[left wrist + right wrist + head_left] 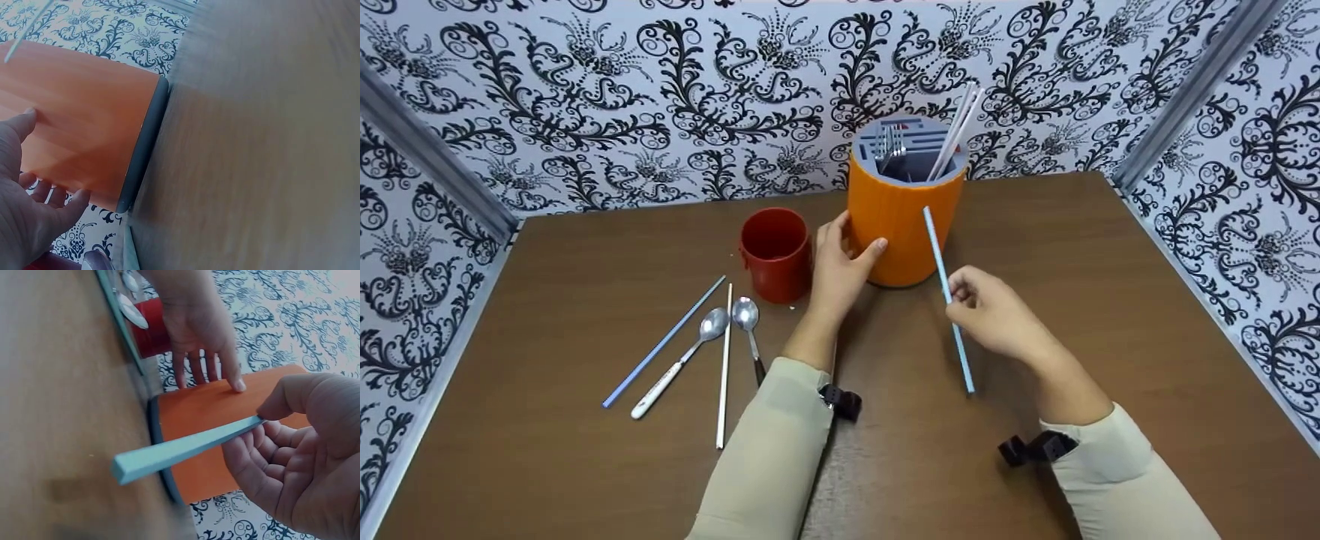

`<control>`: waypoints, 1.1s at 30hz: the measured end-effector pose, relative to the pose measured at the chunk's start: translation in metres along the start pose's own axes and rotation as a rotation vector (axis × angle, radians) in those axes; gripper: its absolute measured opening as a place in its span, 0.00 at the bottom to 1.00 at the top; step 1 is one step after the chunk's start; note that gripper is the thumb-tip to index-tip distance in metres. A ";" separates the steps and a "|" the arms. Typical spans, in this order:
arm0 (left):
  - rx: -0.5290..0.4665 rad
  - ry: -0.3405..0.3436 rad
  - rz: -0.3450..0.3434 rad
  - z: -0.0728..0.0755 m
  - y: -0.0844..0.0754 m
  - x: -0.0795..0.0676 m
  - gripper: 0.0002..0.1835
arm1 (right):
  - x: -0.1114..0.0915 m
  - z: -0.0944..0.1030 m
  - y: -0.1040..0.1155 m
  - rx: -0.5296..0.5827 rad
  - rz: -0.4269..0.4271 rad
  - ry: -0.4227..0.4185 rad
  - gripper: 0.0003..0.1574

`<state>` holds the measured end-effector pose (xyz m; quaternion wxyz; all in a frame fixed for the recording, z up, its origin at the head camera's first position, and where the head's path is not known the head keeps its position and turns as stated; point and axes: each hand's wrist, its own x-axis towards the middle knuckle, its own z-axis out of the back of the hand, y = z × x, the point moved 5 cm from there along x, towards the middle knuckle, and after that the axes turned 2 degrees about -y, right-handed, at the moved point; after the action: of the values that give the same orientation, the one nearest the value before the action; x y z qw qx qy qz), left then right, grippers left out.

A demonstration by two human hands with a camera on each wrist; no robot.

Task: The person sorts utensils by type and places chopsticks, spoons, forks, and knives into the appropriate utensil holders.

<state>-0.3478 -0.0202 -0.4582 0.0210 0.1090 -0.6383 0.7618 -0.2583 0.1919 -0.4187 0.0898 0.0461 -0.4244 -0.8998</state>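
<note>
My right hand (994, 311) pinches a light-blue chopstick (937, 251) between thumb and fingers, in front of an orange cutlery holder (901, 225). The stick leans, its upper end just below the holder's rim in the head view. In the right wrist view the square lower end of that chopstick points back over the table. On the holder's left side rests my left hand (840, 270), thumb across the front and fingers bent round the side. Several forks (890, 142) and pale chopsticks (958, 131) stand in the holder's grey slotted top.
A red cup (776, 259) stands left of the left hand. Nearer on the table lie a blue chopstick (664, 341), a white-handled spoon (679, 367), a white chopstick (725, 367) and a dark-handled spoon (750, 330), partly behind the left sleeve. Patterned walls (675, 97) enclose the table.
</note>
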 end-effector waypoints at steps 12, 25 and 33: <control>-0.021 0.016 0.015 -0.001 -0.001 0.001 0.39 | 0.009 0.032 0.018 0.302 0.026 -0.179 0.09; -0.030 0.026 0.042 -0.001 0.001 0.000 0.40 | 0.016 0.068 0.047 0.638 0.117 -0.459 0.09; -0.066 0.011 -0.002 -0.002 0.000 0.001 0.40 | 0.026 0.091 0.065 0.905 0.191 -0.575 0.07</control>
<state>-0.3491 -0.0189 -0.4585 0.0287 0.1048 -0.6628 0.7409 -0.2903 0.2146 -0.3111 0.0226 -0.2065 -0.7790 -0.5916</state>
